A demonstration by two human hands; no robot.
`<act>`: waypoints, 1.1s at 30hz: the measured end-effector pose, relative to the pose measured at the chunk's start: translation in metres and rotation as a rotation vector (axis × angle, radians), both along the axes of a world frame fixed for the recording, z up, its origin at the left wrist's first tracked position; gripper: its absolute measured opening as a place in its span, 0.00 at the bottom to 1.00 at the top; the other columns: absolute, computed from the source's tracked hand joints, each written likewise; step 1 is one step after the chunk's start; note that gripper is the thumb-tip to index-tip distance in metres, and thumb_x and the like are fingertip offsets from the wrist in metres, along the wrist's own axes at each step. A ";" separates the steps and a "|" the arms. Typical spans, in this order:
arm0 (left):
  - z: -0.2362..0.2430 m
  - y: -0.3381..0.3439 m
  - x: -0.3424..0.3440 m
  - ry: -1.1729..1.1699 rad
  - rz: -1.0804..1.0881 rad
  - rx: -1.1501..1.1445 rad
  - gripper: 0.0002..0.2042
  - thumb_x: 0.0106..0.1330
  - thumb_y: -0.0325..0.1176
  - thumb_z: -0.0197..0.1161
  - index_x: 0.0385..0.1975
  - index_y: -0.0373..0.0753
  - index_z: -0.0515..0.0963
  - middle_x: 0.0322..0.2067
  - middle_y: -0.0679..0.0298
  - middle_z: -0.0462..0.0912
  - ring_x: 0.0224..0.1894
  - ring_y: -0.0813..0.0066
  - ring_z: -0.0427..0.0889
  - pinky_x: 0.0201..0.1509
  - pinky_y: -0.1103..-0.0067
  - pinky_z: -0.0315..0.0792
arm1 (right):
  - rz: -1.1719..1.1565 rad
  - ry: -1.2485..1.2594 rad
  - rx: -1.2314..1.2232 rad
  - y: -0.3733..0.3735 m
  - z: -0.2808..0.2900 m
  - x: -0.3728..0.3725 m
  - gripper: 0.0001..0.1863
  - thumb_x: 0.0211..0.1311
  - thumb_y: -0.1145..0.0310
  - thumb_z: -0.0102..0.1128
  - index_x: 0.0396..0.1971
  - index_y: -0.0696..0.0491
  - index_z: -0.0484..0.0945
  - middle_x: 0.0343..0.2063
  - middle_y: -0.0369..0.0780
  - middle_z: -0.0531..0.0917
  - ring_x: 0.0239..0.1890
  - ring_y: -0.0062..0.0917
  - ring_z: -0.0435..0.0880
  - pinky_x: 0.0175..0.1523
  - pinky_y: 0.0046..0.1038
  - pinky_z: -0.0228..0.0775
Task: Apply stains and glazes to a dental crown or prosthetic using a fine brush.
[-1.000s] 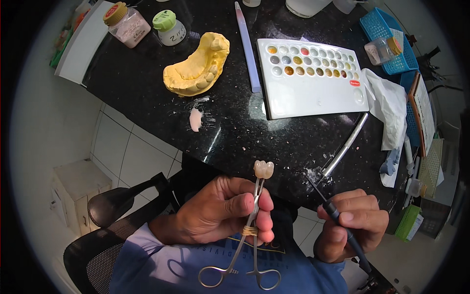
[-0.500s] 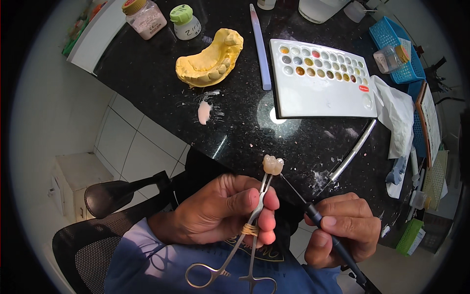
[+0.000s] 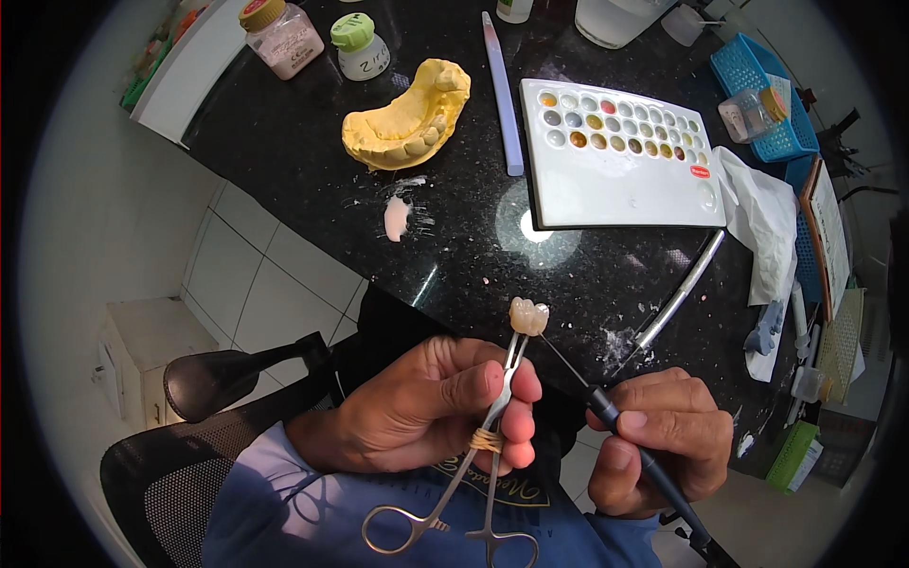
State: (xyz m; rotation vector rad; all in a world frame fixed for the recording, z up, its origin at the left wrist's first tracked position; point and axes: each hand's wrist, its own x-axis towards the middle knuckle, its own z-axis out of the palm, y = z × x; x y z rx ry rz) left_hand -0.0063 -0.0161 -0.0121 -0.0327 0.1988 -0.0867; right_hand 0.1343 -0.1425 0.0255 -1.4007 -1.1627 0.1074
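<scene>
My left hand (image 3: 426,407) grips steel scissor-handled forceps (image 3: 478,454) bound with a rubber band, their jaws clamped on a small cream tooth crown (image 3: 528,316) held upright above my lap. My right hand (image 3: 658,440) holds a thin black-handled brush (image 3: 615,421) like a pen, its fine tip touching the crown's lower right side. Both hands hover just in front of the black stone counter's edge (image 3: 312,227).
On the counter lie a yellow plaster jaw model (image 3: 407,118), a white palette with colour wells (image 3: 615,156), a lilac stick (image 3: 502,90), two small jars (image 3: 322,38), a pink paste blob (image 3: 396,218), a metal tool (image 3: 677,293), tissue (image 3: 757,218) and a blue basket (image 3: 767,95). A chair armrest (image 3: 227,374) sits at left.
The brush tip has moved in from the right to touch the crown. The view shifted slightly, with the hands staying close together.
</scene>
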 end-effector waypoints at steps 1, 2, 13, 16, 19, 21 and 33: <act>0.000 0.000 -0.001 0.002 0.000 -0.004 0.15 0.66 0.39 0.52 0.43 0.33 0.72 0.32 0.58 0.81 0.37 0.66 0.82 0.39 0.75 0.77 | -0.011 -0.006 -0.001 0.001 0.000 -0.001 0.11 0.35 0.83 0.64 0.24 0.61 0.75 0.15 0.42 0.78 0.16 0.25 0.78 0.20 0.21 0.73; -0.001 0.001 -0.002 0.001 0.001 -0.004 0.15 0.66 0.39 0.52 0.43 0.33 0.72 0.32 0.58 0.81 0.37 0.66 0.82 0.39 0.75 0.77 | -0.022 -0.013 -0.001 0.002 -0.001 -0.001 0.11 0.35 0.83 0.64 0.24 0.61 0.75 0.15 0.42 0.77 0.16 0.25 0.78 0.20 0.21 0.73; 0.002 0.000 0.000 0.006 0.012 -0.025 0.15 0.67 0.39 0.52 0.43 0.32 0.71 0.31 0.57 0.80 0.36 0.66 0.82 0.39 0.75 0.78 | 0.020 -0.006 -0.027 0.000 0.003 0.003 0.11 0.35 0.82 0.65 0.25 0.60 0.76 0.16 0.42 0.78 0.16 0.25 0.79 0.21 0.22 0.74; 0.001 0.000 0.000 0.013 0.014 -0.028 0.15 0.67 0.39 0.52 0.43 0.33 0.71 0.31 0.57 0.80 0.35 0.66 0.83 0.38 0.75 0.79 | 0.050 -0.057 -0.043 -0.004 -0.002 0.004 0.10 0.43 0.79 0.61 0.29 0.60 0.72 0.19 0.42 0.77 0.18 0.23 0.78 0.23 0.19 0.70; 0.001 0.001 0.000 0.026 0.000 -0.021 0.15 0.66 0.39 0.52 0.42 0.33 0.71 0.30 0.58 0.80 0.34 0.66 0.83 0.36 0.76 0.79 | 0.062 -0.123 -0.080 -0.004 -0.002 0.005 0.10 0.50 0.76 0.57 0.32 0.59 0.68 0.23 0.42 0.75 0.19 0.21 0.76 0.25 0.17 0.67; 0.002 0.002 -0.001 0.038 -0.009 -0.015 0.15 0.66 0.40 0.52 0.42 0.33 0.71 0.30 0.58 0.80 0.34 0.67 0.83 0.36 0.76 0.79 | 0.053 -0.128 -0.088 -0.003 -0.001 0.004 0.10 0.50 0.76 0.57 0.32 0.59 0.68 0.23 0.42 0.75 0.19 0.21 0.76 0.25 0.16 0.67; 0.003 0.003 -0.001 0.047 -0.010 0.011 0.14 0.66 0.40 0.53 0.41 0.35 0.72 0.29 0.60 0.80 0.33 0.69 0.83 0.34 0.78 0.78 | 0.019 -0.001 -0.057 -0.004 0.000 0.002 0.13 0.36 0.82 0.66 0.27 0.58 0.76 0.19 0.42 0.79 0.19 0.26 0.80 0.23 0.22 0.75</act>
